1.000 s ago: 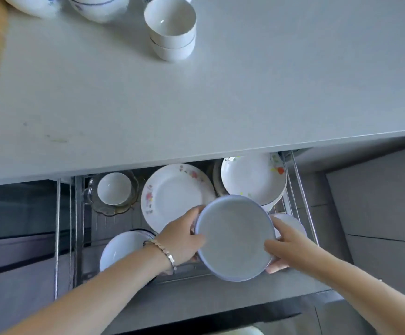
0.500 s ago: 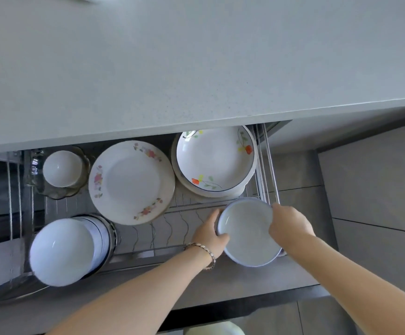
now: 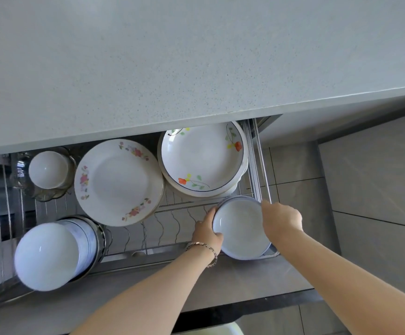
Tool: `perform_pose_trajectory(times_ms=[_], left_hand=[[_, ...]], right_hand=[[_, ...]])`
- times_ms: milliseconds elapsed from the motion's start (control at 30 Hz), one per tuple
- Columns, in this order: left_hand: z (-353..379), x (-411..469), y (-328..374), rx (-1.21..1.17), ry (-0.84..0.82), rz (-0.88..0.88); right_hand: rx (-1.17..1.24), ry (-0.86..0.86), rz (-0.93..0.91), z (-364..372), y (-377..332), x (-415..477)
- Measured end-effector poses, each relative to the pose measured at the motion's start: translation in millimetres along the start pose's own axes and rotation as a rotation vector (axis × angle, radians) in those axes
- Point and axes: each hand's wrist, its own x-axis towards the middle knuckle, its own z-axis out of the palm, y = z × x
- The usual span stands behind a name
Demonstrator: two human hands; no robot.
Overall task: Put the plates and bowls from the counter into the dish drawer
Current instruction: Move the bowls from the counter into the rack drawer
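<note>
A white blue-rimmed plate [image 3: 241, 228] sits low in the front right corner of the open wire dish drawer [image 3: 172, 228]. My left hand [image 3: 206, 232] grips its left rim. My right hand [image 3: 281, 220] holds its right rim from above. Other plates of the same kind lie underneath it, mostly hidden. The grey counter [image 3: 196, 56] fills the upper view and shows no dishes.
In the drawer stand a pink-flowered plate [image 3: 118, 181], a stack of orange-flowered deep plates [image 3: 202, 158], a white bowl in a glass dish [image 3: 48, 170] and a stack of blue-rimmed bowls [image 3: 49, 255]. Wavy wire dividers occupy the drawer's middle front. Tiled floor lies right.
Both hands carried the blue-rimmed plate from above the drawer down into its front right corner. My view shifted, so the counter's bowls left the frame.
</note>
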Motion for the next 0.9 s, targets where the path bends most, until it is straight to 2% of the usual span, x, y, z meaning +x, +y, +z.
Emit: perform_pose_trajectory(times_ms=[167,400,600,733,800,900], left_hand=[[-2.2,3.5,-1.6,0.069,0.000,0.021],[-2.3,2.1,0.6,0.086,-0.052,0.039],[-5.6,11.1,4.7,0.064,-0.088,0.026],[-5.9,17.8,5.4,0.023,-0.097,0.034],[-5.1,20.1,4.5,0.001,-0.093,0.029],[-5.0,21.8,3.2,-0.010,-0.096,0.029]], right_hand=[[0.026,0.174,-0.189,-2.9,-6.9,0.6],[0.122,0.228,-0.244,3.2,3.1,18.3],[0.103,0.407,-0.336,20.2,2.0,31.2],[0.055,0.307,-0.391,16.1,-2.3,35.4],[0.051,0.212,-0.336,9.7,-5.3,36.0],[0.014,0.175,-0.335,1.7,-8.9,31.2]])
